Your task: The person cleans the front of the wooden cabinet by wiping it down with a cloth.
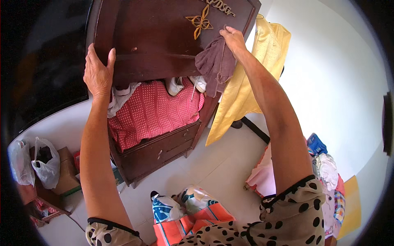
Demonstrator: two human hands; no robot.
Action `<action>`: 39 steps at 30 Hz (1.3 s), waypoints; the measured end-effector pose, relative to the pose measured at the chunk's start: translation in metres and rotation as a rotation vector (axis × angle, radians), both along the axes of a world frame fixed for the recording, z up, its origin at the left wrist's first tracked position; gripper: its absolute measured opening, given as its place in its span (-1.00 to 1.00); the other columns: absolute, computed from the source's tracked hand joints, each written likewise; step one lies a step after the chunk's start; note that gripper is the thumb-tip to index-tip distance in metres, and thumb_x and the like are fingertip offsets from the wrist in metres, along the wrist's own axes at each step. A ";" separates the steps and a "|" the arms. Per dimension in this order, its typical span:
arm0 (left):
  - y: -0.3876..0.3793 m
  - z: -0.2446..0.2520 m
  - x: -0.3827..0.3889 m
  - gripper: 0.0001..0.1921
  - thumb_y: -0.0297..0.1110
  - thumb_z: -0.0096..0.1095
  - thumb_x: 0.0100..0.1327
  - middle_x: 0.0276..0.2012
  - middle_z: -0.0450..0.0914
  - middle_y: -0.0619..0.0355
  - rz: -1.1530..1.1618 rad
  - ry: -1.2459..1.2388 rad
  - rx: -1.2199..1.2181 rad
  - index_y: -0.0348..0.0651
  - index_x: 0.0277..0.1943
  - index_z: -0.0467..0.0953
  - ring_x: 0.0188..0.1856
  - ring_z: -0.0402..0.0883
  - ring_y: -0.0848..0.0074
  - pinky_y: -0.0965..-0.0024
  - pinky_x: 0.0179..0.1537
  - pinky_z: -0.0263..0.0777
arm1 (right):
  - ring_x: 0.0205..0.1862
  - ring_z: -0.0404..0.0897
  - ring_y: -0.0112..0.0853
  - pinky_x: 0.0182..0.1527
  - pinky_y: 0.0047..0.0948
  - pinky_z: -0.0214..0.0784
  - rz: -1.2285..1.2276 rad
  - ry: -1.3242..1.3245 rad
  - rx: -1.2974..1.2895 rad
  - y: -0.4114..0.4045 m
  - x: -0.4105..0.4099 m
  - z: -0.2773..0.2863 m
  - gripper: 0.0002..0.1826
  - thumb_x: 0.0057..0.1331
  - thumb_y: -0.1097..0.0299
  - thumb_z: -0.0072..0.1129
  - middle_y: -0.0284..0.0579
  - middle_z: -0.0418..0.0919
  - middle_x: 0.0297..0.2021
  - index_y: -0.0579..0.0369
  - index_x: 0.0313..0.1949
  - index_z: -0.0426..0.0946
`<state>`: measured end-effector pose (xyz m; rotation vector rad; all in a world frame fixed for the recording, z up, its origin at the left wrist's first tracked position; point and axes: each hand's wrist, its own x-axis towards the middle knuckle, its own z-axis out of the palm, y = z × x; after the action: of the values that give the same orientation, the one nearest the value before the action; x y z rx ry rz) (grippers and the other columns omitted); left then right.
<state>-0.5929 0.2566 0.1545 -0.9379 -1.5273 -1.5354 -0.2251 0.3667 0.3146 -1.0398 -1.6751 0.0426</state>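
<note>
My left hand (98,72) rests with fingers apart on the left edge of a dark brown wooden cabinet (154,33). Gripped in my right hand (233,39) is a purple-brown cloth (217,63), which hangs down against the cabinet's right part. Left of that hand, a yellow four-petalled ornament (199,22) is fixed on the dark panel, with decorative lettering (221,6) above it. Below the panel, a red patterned cloth (154,107) covers a shelf and hangs over its front. White shoes (174,85) stand on it, beside a pale cloth (123,98) at the left.
A yellow curtain-like cloth (243,92) hangs right of the cabinet. Drawers (160,153) are below the shelf. Plastic bags (46,163) and a cardboard box (65,167) stand at the left. Piled clothes (327,172) lie at the right. A black screen-like panel (49,61) is at the upper left.
</note>
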 end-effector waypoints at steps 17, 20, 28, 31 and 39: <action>0.003 0.001 0.007 -0.34 0.19 0.08 0.34 0.04 0.59 -0.08 0.055 -0.032 -0.018 -0.09 0.29 0.21 -0.01 0.64 0.06 0.06 -0.04 0.53 | -0.05 0.64 -0.07 0.05 -0.17 0.45 -0.071 -0.227 0.296 0.041 -0.025 -0.003 -0.53 0.25 0.22 0.17 0.17 0.64 -0.11 0.06 0.14 0.53; 0.000 0.003 0.009 -0.34 0.19 0.08 0.33 0.05 0.58 -0.09 0.064 -0.045 -0.033 -0.09 0.30 0.21 -0.02 0.64 0.03 0.05 -0.03 0.52 | -0.09 0.62 0.07 0.02 -0.03 0.46 -0.262 -0.442 0.356 0.026 -0.024 -0.002 -0.59 0.26 0.23 0.13 0.19 0.63 -0.13 -0.06 0.11 0.56; 0.003 0.002 0.010 -0.33 0.21 0.10 0.31 0.08 0.57 -0.09 0.038 -0.081 -0.045 -0.09 0.29 0.23 -0.02 0.63 0.00 0.07 0.00 0.52 | -0.19 0.64 0.09 -0.06 0.02 0.48 -0.081 -0.418 0.592 0.051 -0.035 0.003 -0.63 0.28 0.34 0.00 0.19 0.65 -0.26 -0.11 0.05 0.61; -0.002 0.002 0.005 -0.33 0.21 0.09 0.32 0.07 0.58 -0.09 0.054 -0.067 -0.060 -0.09 0.29 0.22 -0.01 0.63 0.02 0.07 0.00 0.52 | -0.20 0.65 0.06 -0.11 0.03 0.49 -0.197 -0.577 0.445 0.034 -0.021 0.006 -0.63 0.28 0.33 0.01 0.20 0.65 -0.27 -0.19 0.06 0.61; 0.003 0.002 0.009 -0.33 0.22 0.08 0.32 0.06 0.58 -0.08 0.070 -0.062 -0.051 -0.09 0.28 0.23 0.03 0.62 0.05 0.09 0.04 0.50 | -0.21 0.66 0.03 -0.14 0.02 0.49 -0.146 -0.389 0.492 0.048 -0.037 -0.002 -0.64 0.32 0.34 0.01 0.18 0.65 -0.24 -0.18 0.07 0.61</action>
<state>-0.5839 0.2594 0.1569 -0.8638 -1.6328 -1.4943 -0.2625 0.4147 0.3124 -0.8187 -1.8175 -0.6738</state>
